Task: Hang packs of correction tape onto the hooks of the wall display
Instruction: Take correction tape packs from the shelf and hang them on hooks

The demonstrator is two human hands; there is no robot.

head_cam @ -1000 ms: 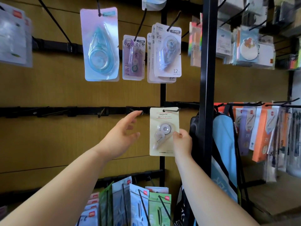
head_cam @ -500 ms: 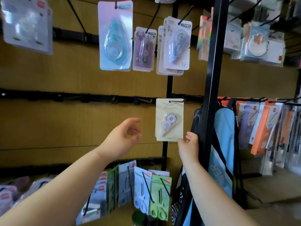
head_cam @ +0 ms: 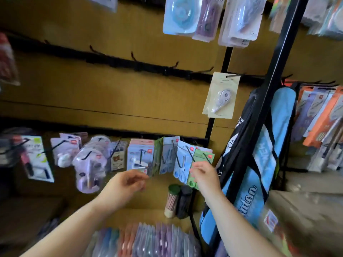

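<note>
Tape pack [head_cam: 220,95]: hangs on its hook [head_cam: 233,76], at 1 o'clock from my hands.
Left hand [head_cam: 128,184]: fingers loosely curled, empty.
Right hand [head_cam: 204,175]: fingers loosely curled, empty.

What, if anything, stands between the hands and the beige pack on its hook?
Nothing visible does. The beige pack hangs above the right hand; the left hand is further left. Scissors packs hang behind both hands, lower than it.

I see a brown wood-panel wall [head_cam: 111,101] crossed by black rails [head_cam: 115,61]. A black post [head_cam: 267,101] stands at right, a blue bag [head_cam: 263,164] leaning against it. Scissors packs [head_cam: 178,158] hang on the lowest rail.
</note>
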